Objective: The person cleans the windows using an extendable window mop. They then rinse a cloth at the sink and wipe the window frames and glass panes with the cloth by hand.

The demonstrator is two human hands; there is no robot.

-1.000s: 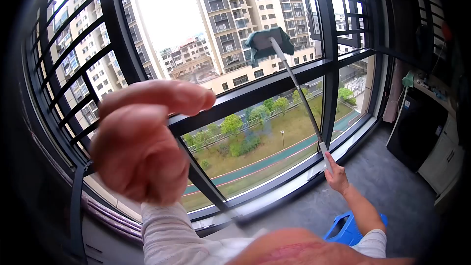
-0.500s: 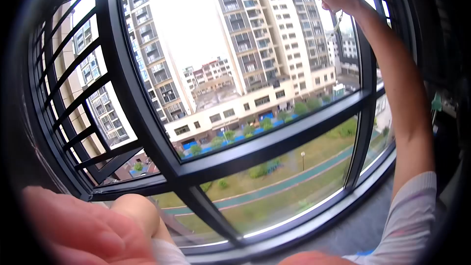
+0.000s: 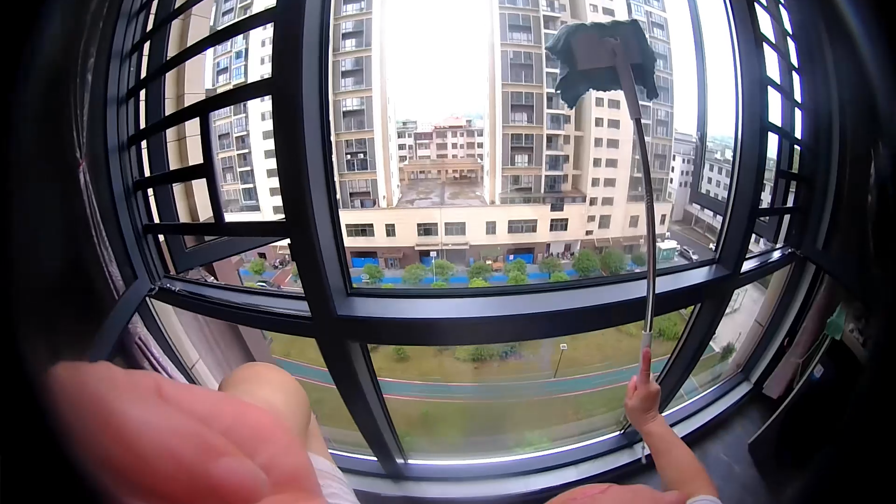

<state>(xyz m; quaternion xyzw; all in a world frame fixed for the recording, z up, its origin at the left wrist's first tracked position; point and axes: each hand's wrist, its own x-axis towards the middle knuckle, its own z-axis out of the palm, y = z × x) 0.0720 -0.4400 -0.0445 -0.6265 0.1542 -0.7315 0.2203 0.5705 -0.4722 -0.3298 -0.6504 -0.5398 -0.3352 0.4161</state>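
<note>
The right hand (image 3: 643, 401) is closed around the pole's (image 3: 650, 261) lower grip, one digit extended along it. The cloth-covered head (image 3: 597, 54) is located before the window pane's (image 3: 439, 65) upper right corner; contact is indeterminable. Left hand (image 3: 177, 439): near the camera, blurred, grip indeterminable.

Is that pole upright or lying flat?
Upright: the pole rises from the right hand, with its cloth-covered head high in front of the window.

Long-handled mop (image 3: 651, 224), slim metal pole nearly upright, pale grip low down; flat head on top, dark green cloth (image 3: 590, 82) draped around it, edges uneven.
</note>
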